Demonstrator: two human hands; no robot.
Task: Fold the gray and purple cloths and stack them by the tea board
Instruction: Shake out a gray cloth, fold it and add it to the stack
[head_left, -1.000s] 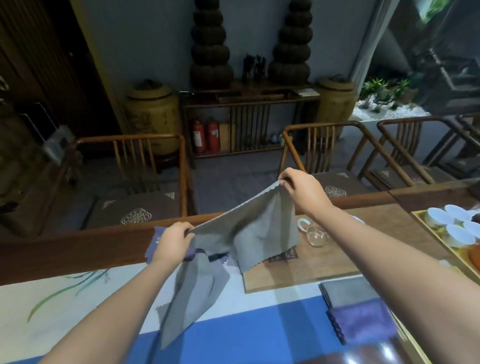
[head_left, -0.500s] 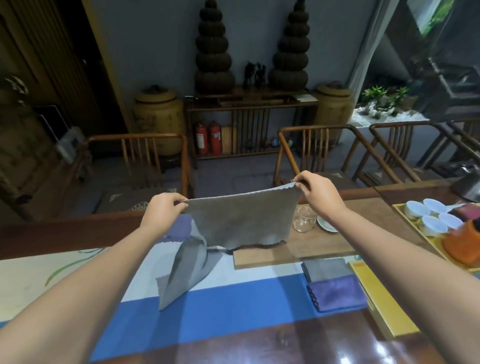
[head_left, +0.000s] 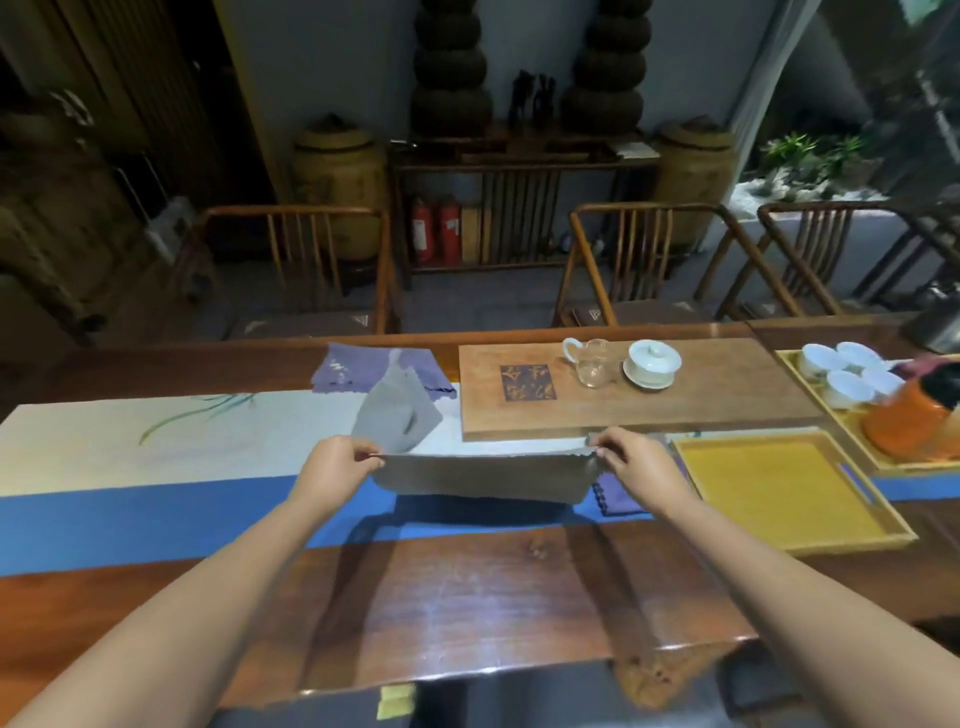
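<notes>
Gray cloth (head_left: 483, 480) at frame centre is pinched taut by left hand (head_left: 335, 467) and right hand (head_left: 631, 462); unfolded cloths (head_left: 379, 382) wait above, so roughly halfway I'd guess.

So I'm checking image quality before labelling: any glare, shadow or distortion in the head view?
Head view: a bright glare patch on the polished table; a dark shadow lies under the gray cloth held taut by the left hand and right hand; wide-angle distortion bows the table edge; the background is dim.
</notes>
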